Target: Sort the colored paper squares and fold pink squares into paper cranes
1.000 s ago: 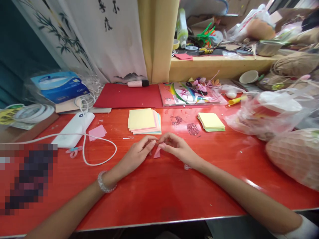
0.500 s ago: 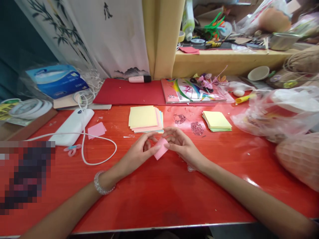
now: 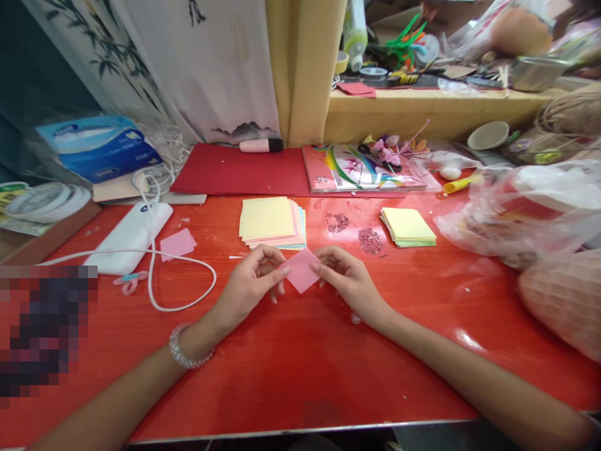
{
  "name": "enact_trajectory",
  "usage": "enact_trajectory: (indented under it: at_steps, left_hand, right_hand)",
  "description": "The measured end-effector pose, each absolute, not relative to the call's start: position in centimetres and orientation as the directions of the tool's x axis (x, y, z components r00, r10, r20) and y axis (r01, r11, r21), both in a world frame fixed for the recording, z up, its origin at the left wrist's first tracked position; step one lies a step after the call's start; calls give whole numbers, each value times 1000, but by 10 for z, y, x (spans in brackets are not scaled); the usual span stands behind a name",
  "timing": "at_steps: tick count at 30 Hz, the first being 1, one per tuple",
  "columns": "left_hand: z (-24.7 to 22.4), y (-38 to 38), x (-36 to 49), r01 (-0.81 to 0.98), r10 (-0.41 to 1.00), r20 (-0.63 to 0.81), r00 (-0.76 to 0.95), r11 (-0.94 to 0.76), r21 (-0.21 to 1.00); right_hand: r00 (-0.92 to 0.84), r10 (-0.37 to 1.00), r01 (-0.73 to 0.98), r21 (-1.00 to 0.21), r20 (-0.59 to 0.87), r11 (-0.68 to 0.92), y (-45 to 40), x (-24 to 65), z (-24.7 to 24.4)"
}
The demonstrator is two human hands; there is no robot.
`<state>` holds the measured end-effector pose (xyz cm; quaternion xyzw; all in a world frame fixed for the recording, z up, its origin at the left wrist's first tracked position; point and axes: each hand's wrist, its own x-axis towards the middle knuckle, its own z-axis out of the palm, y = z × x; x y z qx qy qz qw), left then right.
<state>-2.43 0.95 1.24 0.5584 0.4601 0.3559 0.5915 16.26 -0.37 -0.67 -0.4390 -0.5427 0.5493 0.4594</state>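
Note:
Between my two hands is a small square of pink paper [image 3: 302, 270], turned so one corner points toward me. My left hand [image 3: 253, 279] pinches its left corner between thumb and fingers. At the opposite corner my right hand [image 3: 345, 275] grips it the same way. The sheet is held up over the red table [image 3: 291, 363]. Just beyond my hands lies a stack of coloured paper squares [image 3: 267, 219] with yellow on top. A smaller stack of yellow and green squares [image 3: 408, 227] sits to the right. Several pink squares [image 3: 178, 243] lie at the left.
A white power bank [image 3: 124, 241] with a looping white cable [image 3: 213, 291] lies at the left. Along the back are red card [image 3: 235, 172], a highlighter [image 3: 258, 146] and a packet of coloured paper [image 3: 347, 178]. Plastic bags [image 3: 516, 219] crowd the right side.
The pink paper has gone from a narrow, partly covered shape to an opened-out flat square. My hands have moved slightly apart, each now at a side corner.

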Motion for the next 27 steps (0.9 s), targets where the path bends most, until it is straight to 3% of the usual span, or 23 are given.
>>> enact_trajectory:
  at_steps: [2,8,13,19,27]
  left_hand:
    - [13,8,-24,140,928,-134,347,90,986]
    - [14,4,-25,398,906,-40,421,-146,906]
    - [14,3,-26,430,870,39,491,-281,858]
    - [13,2,-26,427,821,123,557,-410,806]
    - [15,0,-27,358,799,34,601,-306,882]
  right_hand:
    - [-170,985,44,-998,38,46,-4,164,-4]
    - [-352,935,221,-967,44,128,-5,163,-2]
    - [-408,908,282,-931,100,230,-6,164,0]
    - [-443,894,302,-927,73,225,-7,163,-2]
    - [-534,832,240,-917,148,317,-8,165,-1]
